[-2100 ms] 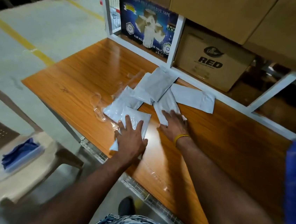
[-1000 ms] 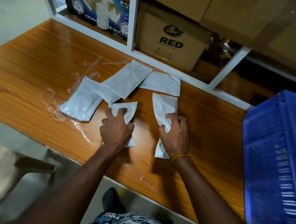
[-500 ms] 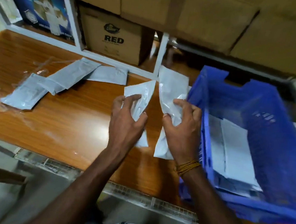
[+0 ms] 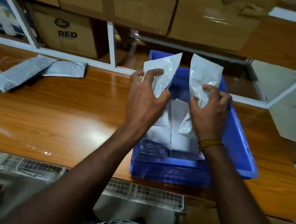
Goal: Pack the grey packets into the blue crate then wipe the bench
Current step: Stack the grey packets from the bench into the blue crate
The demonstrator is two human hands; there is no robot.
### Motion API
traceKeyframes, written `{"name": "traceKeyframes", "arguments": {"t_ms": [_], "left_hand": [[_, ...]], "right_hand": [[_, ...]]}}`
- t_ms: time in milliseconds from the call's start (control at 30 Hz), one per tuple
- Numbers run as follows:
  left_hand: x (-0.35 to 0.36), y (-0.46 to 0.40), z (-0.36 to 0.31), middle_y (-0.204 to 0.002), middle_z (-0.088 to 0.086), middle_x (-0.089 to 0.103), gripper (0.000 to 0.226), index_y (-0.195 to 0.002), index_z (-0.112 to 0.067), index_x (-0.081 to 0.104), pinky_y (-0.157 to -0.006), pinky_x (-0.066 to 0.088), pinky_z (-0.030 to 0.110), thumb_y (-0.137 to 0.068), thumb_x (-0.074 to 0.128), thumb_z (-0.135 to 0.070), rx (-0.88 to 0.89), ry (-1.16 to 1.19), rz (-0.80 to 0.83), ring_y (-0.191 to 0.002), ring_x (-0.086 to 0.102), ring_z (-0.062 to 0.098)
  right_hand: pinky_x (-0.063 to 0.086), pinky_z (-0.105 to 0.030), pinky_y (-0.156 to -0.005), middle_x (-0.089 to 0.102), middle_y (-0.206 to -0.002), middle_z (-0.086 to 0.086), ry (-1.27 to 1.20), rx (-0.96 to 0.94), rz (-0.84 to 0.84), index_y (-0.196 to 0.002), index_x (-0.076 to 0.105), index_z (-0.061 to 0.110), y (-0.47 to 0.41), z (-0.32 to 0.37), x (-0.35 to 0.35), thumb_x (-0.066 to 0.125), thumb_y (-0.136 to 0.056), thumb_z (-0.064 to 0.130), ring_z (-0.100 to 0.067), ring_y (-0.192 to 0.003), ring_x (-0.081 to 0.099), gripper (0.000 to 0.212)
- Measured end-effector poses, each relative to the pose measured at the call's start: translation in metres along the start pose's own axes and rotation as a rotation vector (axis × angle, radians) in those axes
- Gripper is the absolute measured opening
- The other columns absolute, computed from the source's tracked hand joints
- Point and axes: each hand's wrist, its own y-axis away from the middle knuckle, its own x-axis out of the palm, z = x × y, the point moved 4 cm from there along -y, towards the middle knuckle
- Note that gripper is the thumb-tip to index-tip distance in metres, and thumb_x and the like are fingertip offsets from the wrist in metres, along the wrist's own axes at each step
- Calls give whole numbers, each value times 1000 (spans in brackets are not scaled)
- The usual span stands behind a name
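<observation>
2 grey packets were held above the blue crate [image 4: 239, 139], which sat on the wooden bench [image 4: 60, 117]. The left hand [image 4: 144, 100] was closed around the left packet [image 4: 163, 71], fingers and thumb pinching its lower half; the right hand [image 4: 209, 111] was clamped the same way on the right packet [image 4: 202, 75]. Both packets stood nearly upright over the crate's middle, and more packets [image 4: 171, 129] were seen lying flat inside it beneath the hands.

Several risks could be judged from this. If the packets were let go while upright, they might land on edge, lean on the crate wall and spoil the flat stack. The film looked slick, so a loose pinch might let 1 slide out early and fall onto the bench beside the crate. At least 2 loose packets [image 4: 38, 69] were seen overlapping at the far left of the bench, well apart from the crate, and clear plastic scraps [image 4: 46, 153] lay near the front edge; if either were overlooked, wiping would be begun too soon.
</observation>
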Motion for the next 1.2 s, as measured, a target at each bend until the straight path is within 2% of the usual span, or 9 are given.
{"name": "traceKeyframes", "arguments": {"t_ms": [133,433,533,700,833,967,1067,1133,1200], "left_hand": [[42,-12,-1,-136,9,40,53,-131,-33,54,-98,48,43,-80,64,-37,-58,-97,91,-119,50,29],[112,-26,30,-141,18,32,49,-135,-24,52,-99,42,52,-87,61,-32,-236,-493,319,-123,41,45],[123,-23,47,-137,20,36,46,-131,-18,55,-99,42,53,-91,57,-41,-254,-586,351,-121,44,46],[141,-19,86,-148,22,29,56,-138,-20,50,-107,35,54,-90,59,-47,-377,-718,561,-129,40,46],[146,-21,89,-156,23,23,65,-147,-19,41,-114,28,55,-90,54,-48,-420,-735,655,-139,29,48],[112,-23,58,-134,15,57,41,-124,-23,62,-102,46,46,-89,49,-41,-233,-534,498,-119,55,36],[60,-9,30,-122,1,65,31,-117,-25,69,-89,51,31,-89,56,-26,-38,-291,284,-104,62,17],[20,3,21,-107,-6,69,24,-106,-23,73,-79,50,20,-88,58,-18,37,-154,147,-88,62,6],[-14,14,30,-97,-10,68,21,-100,-21,73,-69,44,12,-89,59,-11,30,-97,37,-77,60,3]], "right_hand": [[45,-46,-94,40,-130,-15,149,80,148,-123,58,24,-20,-34,38,64,-82,33,-39,-118,46,43],[33,-57,-107,26,-149,-25,368,235,672,-137,48,19,-13,-87,90,57,-92,51,-46,-133,34,56],[26,-60,-112,19,-155,-24,370,254,768,-143,43,22,-11,-91,93,54,-93,51,-45,-137,30,59],[22,-56,-115,30,-150,-21,147,345,617,-143,46,28,-19,-92,81,49,-97,38,-44,-136,32,47],[37,-52,-108,44,-136,-20,-85,281,377,-134,56,23,-25,-76,58,54,-94,27,-43,-124,47,40],[43,-36,-100,51,-126,-15,-197,116,232,-126,62,19,-13,-53,30,62,-91,22,-32,-113,55,35],[49,-27,-92,53,-116,-6,-305,12,172,-118,65,20,2,-32,17,64,-90,19,-13,-94,59,28],[43,-7,-82,52,-110,-1,-361,-56,164,-115,66,20,10,-13,15,64,-90,16,4,-81,54,26],[37,0,-75,51,-108,1,-409,-105,198,-114,66,21,18,11,19,64,-90,17,6,-79,53,25]]}}
